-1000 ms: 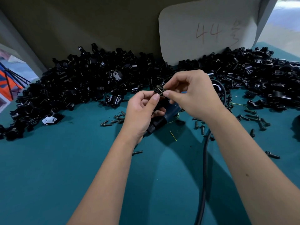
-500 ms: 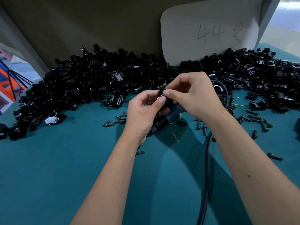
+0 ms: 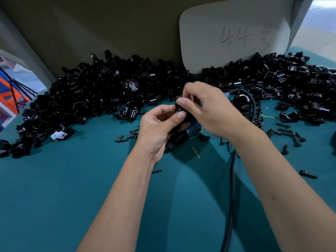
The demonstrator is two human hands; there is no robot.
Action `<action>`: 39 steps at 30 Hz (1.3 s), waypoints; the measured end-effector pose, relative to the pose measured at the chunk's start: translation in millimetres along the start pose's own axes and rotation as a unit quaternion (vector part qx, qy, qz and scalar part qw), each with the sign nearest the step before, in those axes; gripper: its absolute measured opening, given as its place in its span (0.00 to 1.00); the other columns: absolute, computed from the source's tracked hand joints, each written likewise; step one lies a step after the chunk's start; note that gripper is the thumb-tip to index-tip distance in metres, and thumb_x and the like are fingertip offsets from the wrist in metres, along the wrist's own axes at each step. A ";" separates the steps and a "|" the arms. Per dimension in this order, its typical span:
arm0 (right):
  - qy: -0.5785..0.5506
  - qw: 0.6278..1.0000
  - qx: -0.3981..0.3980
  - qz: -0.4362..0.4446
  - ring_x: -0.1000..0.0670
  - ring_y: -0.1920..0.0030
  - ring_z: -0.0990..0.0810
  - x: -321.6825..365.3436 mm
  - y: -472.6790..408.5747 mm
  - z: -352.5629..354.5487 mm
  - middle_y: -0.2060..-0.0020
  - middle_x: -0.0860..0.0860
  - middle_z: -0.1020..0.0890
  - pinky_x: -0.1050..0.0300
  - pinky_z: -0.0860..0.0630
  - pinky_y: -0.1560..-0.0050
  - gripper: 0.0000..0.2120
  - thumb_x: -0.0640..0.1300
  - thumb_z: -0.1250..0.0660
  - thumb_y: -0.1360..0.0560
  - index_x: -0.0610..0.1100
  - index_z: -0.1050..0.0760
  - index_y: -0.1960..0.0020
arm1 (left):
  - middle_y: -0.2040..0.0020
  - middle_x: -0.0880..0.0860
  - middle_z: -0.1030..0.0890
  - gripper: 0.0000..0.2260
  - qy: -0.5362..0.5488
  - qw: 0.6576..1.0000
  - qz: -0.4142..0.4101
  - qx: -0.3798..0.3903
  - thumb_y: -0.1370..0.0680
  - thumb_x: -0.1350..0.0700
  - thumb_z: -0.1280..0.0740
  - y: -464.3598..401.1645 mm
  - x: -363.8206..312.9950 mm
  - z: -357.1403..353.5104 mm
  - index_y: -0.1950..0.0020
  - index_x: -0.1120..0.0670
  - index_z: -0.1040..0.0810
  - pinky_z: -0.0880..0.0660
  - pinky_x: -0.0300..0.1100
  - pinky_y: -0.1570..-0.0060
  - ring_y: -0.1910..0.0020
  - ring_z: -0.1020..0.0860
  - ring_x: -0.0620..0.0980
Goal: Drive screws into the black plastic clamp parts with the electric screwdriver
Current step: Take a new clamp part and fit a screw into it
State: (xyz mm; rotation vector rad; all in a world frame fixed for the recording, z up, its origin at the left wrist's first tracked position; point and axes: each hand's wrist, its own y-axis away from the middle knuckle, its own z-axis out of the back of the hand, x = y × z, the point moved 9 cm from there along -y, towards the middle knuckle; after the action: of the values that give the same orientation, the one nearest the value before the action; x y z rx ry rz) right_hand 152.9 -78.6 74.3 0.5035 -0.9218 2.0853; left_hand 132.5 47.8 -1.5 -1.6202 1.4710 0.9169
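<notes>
My left hand (image 3: 156, 130) and my right hand (image 3: 209, 108) meet above the middle of the table, both pinching one small black clamp part (image 3: 180, 109) between thumbs and fingertips. The part is mostly hidden by the fingers. Under the hands lies the electric screwdriver (image 3: 183, 135), black at its near end and blue further up, on the teal table (image 3: 91, 188). Its black cable (image 3: 231, 188) runs toward me along my right forearm. Loose black screws (image 3: 283, 132) are scattered to the right of the hands, and a few more screws (image 3: 125, 137) lie to the left.
A long heap of black clamp parts (image 3: 94, 95) runs along the back of the table, continuing as a second heap (image 3: 294, 84) at right. A pale board marked "44" (image 3: 234, 33) leans against the back wall. One lone screw (image 3: 308, 174) lies near my right forearm.
Both hands have stayed together on the clamp part; my right hand's fingers have shifted over it, and the hands have drifted slightly down and to the right.
</notes>
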 end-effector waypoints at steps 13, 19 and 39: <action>0.046 0.997 0.050 -0.027 0.45 0.52 0.29 2.4 0.3 -21.9 0.55 0.45 0.30 0.47 0.29 0.46 0.16 0.47 0.41 0.14 0.44 0.31 0.59 | 0.58 0.55 0.15 0.11 -0.080 0.996 -0.046 -0.003 0.33 0.63 0.24 0.2 -19.6 9.1 0.53 0.60 0.19 0.16 0.45 0.57 0.60 0.15 0.50; 0.024 0.998 -0.009 -0.048 0.48 0.57 0.28 4.7 0.3 -19.2 0.62 0.49 0.29 0.47 0.30 0.54 0.23 0.52 0.40 0.14 0.52 0.33 0.69 | 0.59 0.56 0.15 0.11 -0.130 0.989 -0.077 0.005 0.34 0.63 0.23 0.1 -27.7 10.6 0.54 0.59 0.19 0.17 0.44 0.58 0.60 0.16 0.51; -0.013 0.997 0.008 -0.076 0.53 0.71 0.37 -14.1 2.7 -17.4 0.73 0.52 0.33 0.60 0.38 0.69 0.24 0.50 0.37 0.15 0.43 0.37 0.67 | 0.58 0.51 0.14 0.02 0.045 0.988 0.148 -0.024 0.29 0.56 0.24 6.6 1.5 18.0 0.59 0.54 0.12 0.21 0.31 0.65 0.63 0.17 0.49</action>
State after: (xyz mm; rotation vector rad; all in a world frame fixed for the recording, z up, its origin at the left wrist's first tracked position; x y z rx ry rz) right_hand 158.7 -73.7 53.0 0.5921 -0.8563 1.9544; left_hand 125.6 62.7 -11.5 -1.5187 1.7986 1.0605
